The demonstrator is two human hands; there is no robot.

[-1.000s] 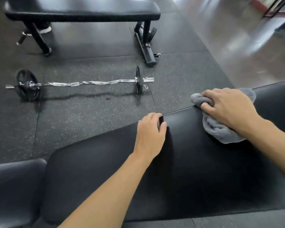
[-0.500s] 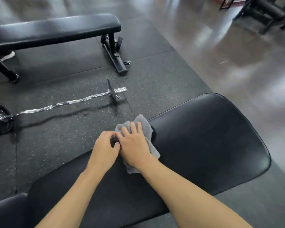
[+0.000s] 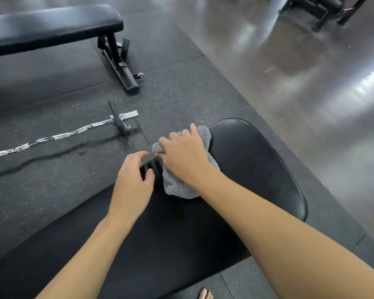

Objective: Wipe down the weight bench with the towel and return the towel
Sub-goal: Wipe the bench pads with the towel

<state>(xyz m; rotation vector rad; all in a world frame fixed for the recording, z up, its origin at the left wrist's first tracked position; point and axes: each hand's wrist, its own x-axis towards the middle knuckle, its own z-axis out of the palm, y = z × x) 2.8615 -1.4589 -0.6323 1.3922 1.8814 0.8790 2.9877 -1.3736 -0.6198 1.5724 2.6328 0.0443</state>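
Note:
The black padded weight bench [image 3: 257,169] runs from lower left to the right under my arms. A grey towel [image 3: 177,186] lies bunched on the pad near its far edge. My right hand [image 3: 184,156] presses flat on top of the towel, fingers spread over it toward the bench's far side. My left hand [image 3: 132,180] rests on the pad just left of the towel, fingers curled over the pad's far edge, thumb apart. Most of the towel is hidden under my right hand.
A chrome curl bar [image 3: 58,137] with a small plate lies on the rubber floor beyond the bench. A second flat bench [image 3: 52,26] stands at the back left. Shiny concrete floor and more gym equipment [image 3: 324,9] are at the right. A bare foot [image 3: 205,294] shows at the bottom.
My right hand slid the towel left along the far edge toward my left hand, then back right a little. The view shifted right, showing the bench's rounded end.

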